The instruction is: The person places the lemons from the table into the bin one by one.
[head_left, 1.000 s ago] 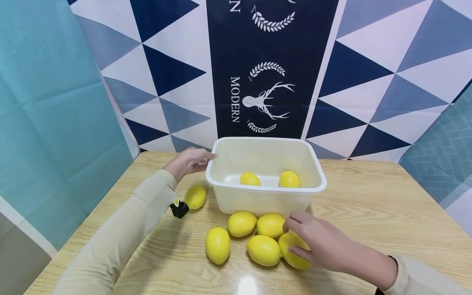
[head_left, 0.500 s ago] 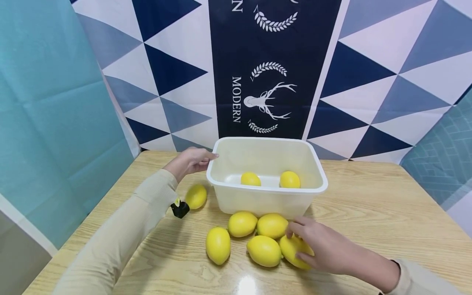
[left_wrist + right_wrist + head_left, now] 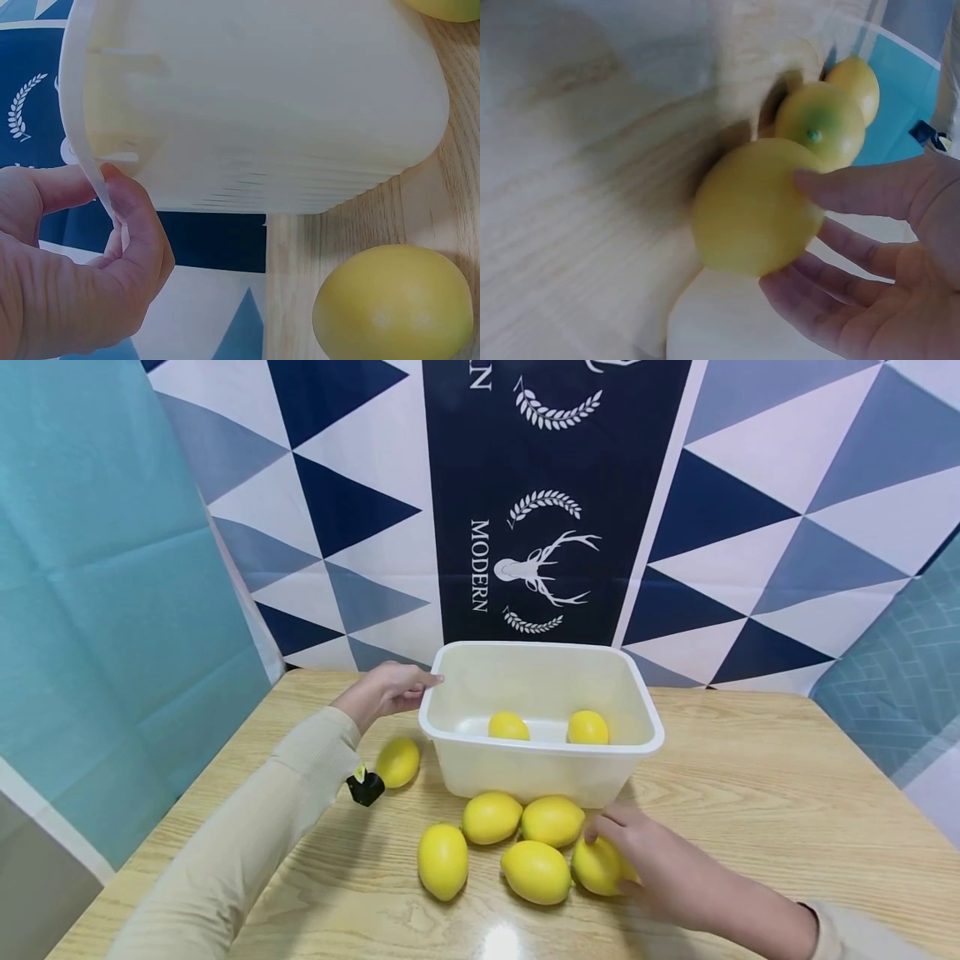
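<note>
A white plastic bin (image 3: 525,772) stands on the wooden table with two lemons inside, a left lemon (image 3: 508,727) and a right lemon (image 3: 588,728). My left hand (image 3: 392,687) pinches the bin's left rim between thumb and fingers, as the left wrist view shows up close. In front of the bin, my right hand (image 3: 663,868) holds the rightmost lemon (image 3: 750,210), thumb on one side and fingers curled on the other. Beside that lemon lies another lemon (image 3: 536,872), and two more, a lemon (image 3: 491,817) and a lemon (image 3: 552,821), sit against the bin's front.
One lemon (image 3: 442,862) lies at the front left of the group. Under my left forearm is a further lemon (image 3: 397,762), near a black wrist-camera piece (image 3: 366,787). A patterned cloth (image 3: 360,527) hangs behind the wooden table (image 3: 750,777).
My right hand has closed in on the rightmost lemon and shifted slightly right, and that lemon has turned a little. The left hand and the bin stay as they were.
</note>
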A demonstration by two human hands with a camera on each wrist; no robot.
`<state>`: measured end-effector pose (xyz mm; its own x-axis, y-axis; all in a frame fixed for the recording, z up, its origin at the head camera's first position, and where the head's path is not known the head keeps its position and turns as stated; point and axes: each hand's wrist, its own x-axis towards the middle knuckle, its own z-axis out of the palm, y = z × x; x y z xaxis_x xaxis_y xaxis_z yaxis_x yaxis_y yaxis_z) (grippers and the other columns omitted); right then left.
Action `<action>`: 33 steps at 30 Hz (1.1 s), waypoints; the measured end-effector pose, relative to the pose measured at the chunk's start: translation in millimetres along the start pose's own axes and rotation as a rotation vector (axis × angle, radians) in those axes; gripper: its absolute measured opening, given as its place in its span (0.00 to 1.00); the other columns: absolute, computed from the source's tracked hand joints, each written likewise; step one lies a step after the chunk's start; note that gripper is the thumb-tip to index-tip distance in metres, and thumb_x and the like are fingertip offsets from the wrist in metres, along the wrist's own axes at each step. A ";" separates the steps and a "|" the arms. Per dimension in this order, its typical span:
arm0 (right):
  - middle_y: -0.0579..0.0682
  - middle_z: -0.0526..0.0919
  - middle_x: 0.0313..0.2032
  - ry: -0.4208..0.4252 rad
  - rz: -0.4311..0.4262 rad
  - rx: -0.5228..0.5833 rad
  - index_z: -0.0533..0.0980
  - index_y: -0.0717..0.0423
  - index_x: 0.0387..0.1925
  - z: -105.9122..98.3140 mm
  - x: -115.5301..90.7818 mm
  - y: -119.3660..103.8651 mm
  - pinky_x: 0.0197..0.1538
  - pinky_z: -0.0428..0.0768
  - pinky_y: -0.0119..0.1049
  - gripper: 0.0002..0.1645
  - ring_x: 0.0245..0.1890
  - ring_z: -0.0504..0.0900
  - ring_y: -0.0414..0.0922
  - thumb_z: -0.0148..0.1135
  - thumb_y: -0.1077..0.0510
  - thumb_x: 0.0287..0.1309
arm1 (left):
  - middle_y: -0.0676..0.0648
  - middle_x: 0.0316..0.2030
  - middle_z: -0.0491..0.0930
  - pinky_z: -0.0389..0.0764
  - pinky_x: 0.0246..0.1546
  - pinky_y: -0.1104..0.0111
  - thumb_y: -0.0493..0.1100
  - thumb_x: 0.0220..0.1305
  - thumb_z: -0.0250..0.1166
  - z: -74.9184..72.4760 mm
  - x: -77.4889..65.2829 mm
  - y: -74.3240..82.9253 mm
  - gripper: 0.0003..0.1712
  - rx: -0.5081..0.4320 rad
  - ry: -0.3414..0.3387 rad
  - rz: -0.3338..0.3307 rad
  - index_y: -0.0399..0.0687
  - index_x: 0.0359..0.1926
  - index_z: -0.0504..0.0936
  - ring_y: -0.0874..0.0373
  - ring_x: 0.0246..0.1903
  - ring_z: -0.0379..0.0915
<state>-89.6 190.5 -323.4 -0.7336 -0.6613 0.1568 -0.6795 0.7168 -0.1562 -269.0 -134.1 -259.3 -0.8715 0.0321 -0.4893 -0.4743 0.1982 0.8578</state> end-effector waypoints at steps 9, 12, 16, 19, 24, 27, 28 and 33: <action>0.41 0.75 0.45 -0.044 0.001 0.029 0.73 0.47 0.46 5.9 -1.5 -3.4 0.44 0.84 0.36 0.36 0.43 0.74 0.37 0.80 0.63 0.29 | 0.49 0.38 0.72 0.84 0.41 0.77 0.40 0.64 0.64 0.1 -0.1 0.2 0.27 0.011 0.003 0.001 0.37 0.61 0.68 0.62 0.35 0.74; 0.40 0.74 0.45 -0.046 -0.028 0.048 0.73 0.46 0.47 7.0 -2.6 -2.8 0.44 0.84 0.35 0.37 0.43 0.73 0.36 0.79 0.64 0.28 | 0.49 0.38 0.72 0.84 0.38 0.78 0.39 0.63 0.64 -0.1 0.0 0.0 0.27 0.011 0.005 0.001 0.37 0.61 0.68 0.62 0.34 0.74; 0.41 0.73 0.46 -0.046 -0.074 0.056 0.74 0.45 0.48 8.4 -2.9 -1.8 0.44 0.83 0.35 0.38 0.44 0.73 0.36 0.78 0.65 0.28 | 0.49 0.39 0.72 0.83 0.49 0.75 0.40 0.64 0.64 0.0 1.0 0.0 0.27 0.010 0.007 -0.001 0.37 0.61 0.68 0.61 0.37 0.74; 0.41 0.73 0.46 -0.084 -0.076 0.064 0.74 0.45 0.48 8.6 -2.1 -1.1 0.44 0.83 0.36 0.37 0.43 0.73 0.37 0.78 0.65 0.30 | 0.48 0.39 0.72 0.82 0.52 0.74 0.40 0.64 0.64 0.3 1.9 -0.4 0.27 0.005 0.010 -0.006 0.38 0.61 0.69 0.61 0.38 0.74; 0.38 0.72 0.43 -0.250 0.007 0.119 0.74 0.42 0.49 12.3 -3.3 0.5 0.42 0.80 0.32 0.35 0.40 0.71 0.33 0.76 0.62 0.34 | 0.48 0.40 0.72 0.84 0.45 0.76 0.40 0.64 0.64 0.0 2.0 -1.0 0.27 0.006 0.011 -0.009 0.38 0.62 0.68 0.60 0.39 0.74; 0.36 0.72 0.41 -0.315 0.031 0.134 0.74 0.40 0.49 13.7 -3.1 2.1 0.39 0.78 0.30 0.35 0.37 0.69 0.31 0.75 0.61 0.34 | 0.48 0.40 0.72 0.83 0.51 0.74 0.39 0.64 0.64 -0.2 2.1 -0.7 0.27 -0.001 0.001 -0.003 0.37 0.62 0.68 0.60 0.39 0.73; 0.36 0.72 0.40 -0.331 0.037 0.137 0.73 0.40 0.49 13.3 -2.7 2.4 0.39 0.78 0.30 0.35 0.37 0.69 0.31 0.76 0.61 0.34 | 0.48 0.40 0.72 0.82 0.53 0.73 0.39 0.64 0.64 -0.2 2.2 -0.6 0.27 -0.008 -0.002 0.001 0.37 0.62 0.68 0.60 0.39 0.73; 0.35 0.70 0.38 -0.385 0.012 0.141 0.73 0.39 0.48 7.4 -0.5 4.0 0.35 0.74 0.27 0.35 0.35 0.67 0.30 0.76 0.60 0.35 | 0.48 0.41 0.70 0.79 0.60 0.70 0.38 0.64 0.63 -0.9 2.9 -0.7 0.27 -0.030 -0.013 0.005 0.36 0.62 0.68 0.60 0.39 0.72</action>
<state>-92.1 192.1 -331.3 -0.6734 -0.7064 -0.2180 -0.6458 0.7056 -0.2917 -271.3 -135.0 -261.2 -0.8725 0.0455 -0.4864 -0.4732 0.1687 0.8646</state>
